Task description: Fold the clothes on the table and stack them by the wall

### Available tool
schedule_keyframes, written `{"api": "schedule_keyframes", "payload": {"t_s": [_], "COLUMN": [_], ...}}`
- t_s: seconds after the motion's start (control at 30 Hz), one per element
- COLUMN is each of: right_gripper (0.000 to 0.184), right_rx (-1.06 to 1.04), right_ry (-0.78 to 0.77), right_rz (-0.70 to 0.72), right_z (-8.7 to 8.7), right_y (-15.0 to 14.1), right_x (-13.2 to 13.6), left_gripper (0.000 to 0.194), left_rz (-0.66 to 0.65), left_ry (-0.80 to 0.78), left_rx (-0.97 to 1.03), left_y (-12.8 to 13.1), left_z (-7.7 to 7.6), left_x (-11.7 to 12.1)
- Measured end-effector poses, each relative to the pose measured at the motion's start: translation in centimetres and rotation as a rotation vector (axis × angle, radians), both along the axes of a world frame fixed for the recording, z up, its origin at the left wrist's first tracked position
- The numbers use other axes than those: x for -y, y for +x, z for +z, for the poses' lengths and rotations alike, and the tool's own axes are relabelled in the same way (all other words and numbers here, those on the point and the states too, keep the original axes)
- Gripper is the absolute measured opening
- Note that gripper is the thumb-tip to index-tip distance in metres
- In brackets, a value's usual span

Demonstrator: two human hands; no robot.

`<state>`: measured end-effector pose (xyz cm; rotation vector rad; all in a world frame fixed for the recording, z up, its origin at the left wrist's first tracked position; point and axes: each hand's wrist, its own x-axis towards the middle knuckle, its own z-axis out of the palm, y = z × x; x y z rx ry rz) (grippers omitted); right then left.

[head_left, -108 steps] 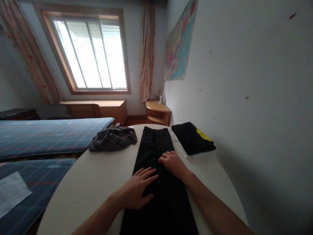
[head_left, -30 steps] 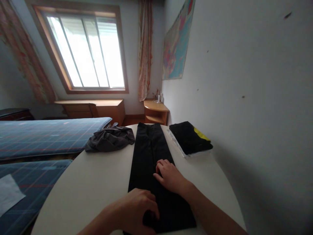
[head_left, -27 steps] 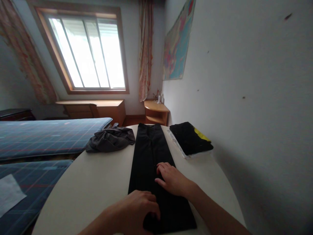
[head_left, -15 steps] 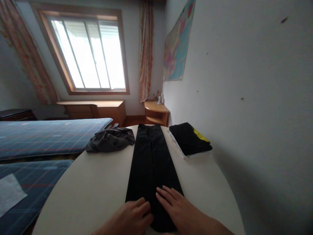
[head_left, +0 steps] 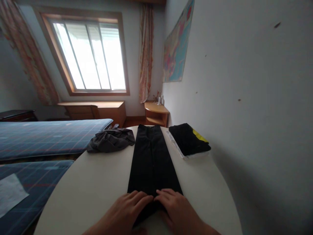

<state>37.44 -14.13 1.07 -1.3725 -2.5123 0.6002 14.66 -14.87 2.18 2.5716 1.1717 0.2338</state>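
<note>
A pair of black trousers [head_left: 151, 156] lies lengthwise on the round white table [head_left: 85, 189], waistband at the far end. My left hand [head_left: 129, 204] is on the left side of the legs near the close end, its fingers curled over the cloth. On the right side, my right hand [head_left: 177, 204] grips the cloth in the same way, its thumb partly beneath. The fingertips of both hands almost meet at the middle. The near end of the legs is partly hidden by my hands.
A crumpled dark grey garment [head_left: 110, 140] sits at the table's far left. At the far right is a folded black garment with a yellow patch [head_left: 189, 138], on white wrapping. Blue plaid mattresses [head_left: 49, 137] stand left of the table; a white wall [head_left: 256, 130] rises on the right.
My right hand has gone from lying flat to curling round the cloth. My left hand has shifted slightly left and up, and the near end of the trousers has changed shape.
</note>
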Motion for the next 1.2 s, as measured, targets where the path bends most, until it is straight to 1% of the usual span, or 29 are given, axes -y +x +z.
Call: {"api": "schedule_keyframes", "payload": {"t_s": [0.03,0.1,0.13,0.2,0.23,0.3,0.37,0.43,0.5,0.57,0.63,0.7,0.77,0.8,0.9,0.97,1.03,1.07,1.13,1.2], "right_gripper": [0.039,0.038,0.038,0.042,0.047,0.066,0.085,0.09,0.085,0.077,0.07,0.062,0.052,0.048,0.036,0.031,0.027,0.025,0.023,0.023], "right_rx": [-0.034,-0.092,-0.111,-0.127,-0.124,-0.082,0.001,0.088,0.147,0.171,0.156,0.124,0.104,0.099,0.066,0.024,-0.021,-0.043,-0.084,-0.122], "right_ry": [-0.014,-0.03,-0.034,-0.037,-0.039,-0.04,-0.035,-0.029,-0.025,-0.009,0.013,0.01,-0.053,-0.107,-0.255,-0.249,-0.205,-0.176,-0.124,-0.092], "right_rz": [-0.014,-0.025,-0.023,-0.015,-0.013,-0.01,-0.013,-0.004,0.015,0.061,0.112,0.145,0.138,0.129,0.128,0.129,0.109,0.096,0.08,0.079], "right_z": [0.5,1.2,1.5,1.7,1.7,1.5,1.1,0.8,0.5,0.2,0.1,0.4,1.4,2.2,5.8,8.2,9.9,10.5,10.9,10.8], "right_y": [0.0,0.0,0.0,0.1,0.3,0.8,1.7,2.8,3.9,4.7,5.3,5.6,5.8,5.8,6.1,6.2,6.4,6.5,6.5,6.5], "right_x": [-0.1,-0.3,-0.3,-0.2,-0.1,0.1,0.4,0.6,0.6,0.6,0.7,1.0,1.6,2.0,2.6,2.1,0.6,-0.4,-2.8,-5.3], "left_gripper": [0.074,0.076,0.073,0.059,0.05,0.038,0.039,0.048,0.056,0.061,0.063,0.062,0.058,0.056,0.047,0.04,0.034,0.032,0.03,0.03], "left_rz": [0.014,0.03,0.027,0.012,0.008,0.009,0.021,0.007,-0.029,-0.064,-0.098,-0.126,-0.131,-0.123,-0.08,-0.043,-0.006,0.013,0.057,0.111], "left_ry": [0.007,0.039,0.059,0.104,0.126,0.153,0.149,0.111,0.049,-0.03,-0.114,-0.19,-0.246,-0.259,-0.232,-0.197,-0.161,-0.141,-0.094,-0.045], "left_rx": [0.01,0.032,0.041,0.061,0.075,0.119,0.18,0.223,0.229,0.212,0.199,0.203,0.222,0.229,0.251,0.291,0.348,0.372,0.406,0.428], "left_y": [-0.4,-1.4,-1.8,-2.5,-2.8,-3.3,-3.7,-4.0,-4.3,-4.3,-4.0,-3.7,-3.4,-3.4,-3.7,-3.9,-4.0,-3.9,-3.6,-3.3], "left_z": [0.0,-0.2,-0.4,-0.7,-0.9,-1.3,-1.7,-1.9,-1.9,-1.4,-0.3,1.2,2.6,3.2,4.5,5.1,5.6,5.9,6.3,6.3], "left_x": [0.1,0.1,0.0,-0.1,-0.2,-0.3,-0.5,-0.7,-0.8,-0.8,-0.5,0.1,0.8,1.1,1.4,0.7,-0.7,-1.6,-3.7,-5.9]}}
